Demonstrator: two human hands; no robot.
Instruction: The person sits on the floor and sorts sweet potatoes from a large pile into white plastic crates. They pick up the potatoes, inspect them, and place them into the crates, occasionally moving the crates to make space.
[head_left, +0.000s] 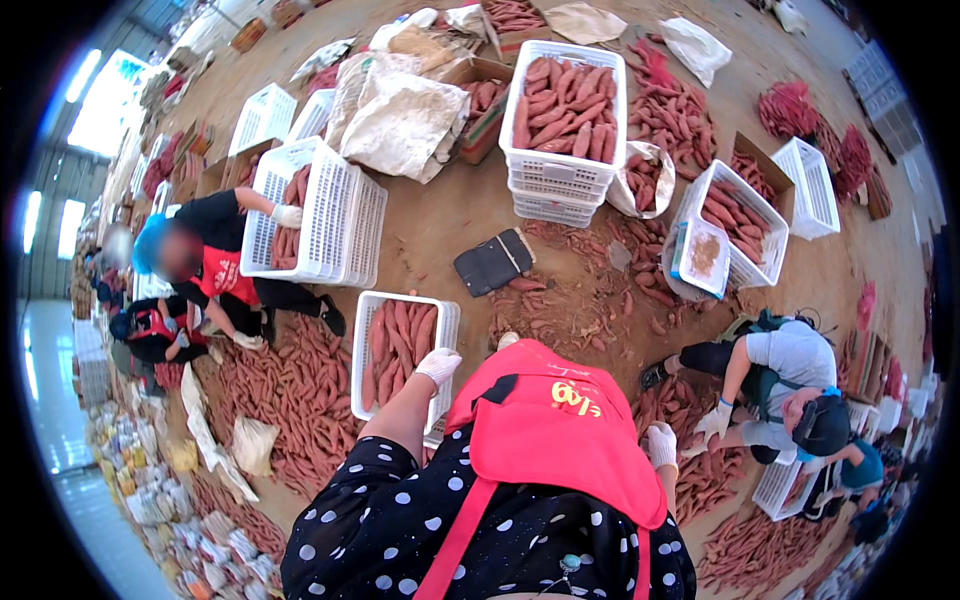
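My left hand (438, 366), in a white knit glove, rests at the right rim of a white plastic crate (358, 352) of sweet potatoes (397, 345); whether its fingers grip the rim cannot be told. My right hand (661, 444), also gloved in white, hangs low beside the red apron (562, 442), close to a sweet potato pile (701, 480). Its fingers point down, and the frame does not settle whether they hold anything. Left of the crate a large heap of sweet potatoes (300, 397) covers the floor.
Co-workers crouch at left (217, 262) and right (787, 367). A stack of filled crates (562, 176) stands ahead, with a dark folded pad (491, 262) on the dirt floor before it. More filled crates (360, 225) stand at left; a crate topped by a scale (701, 259) is at right.
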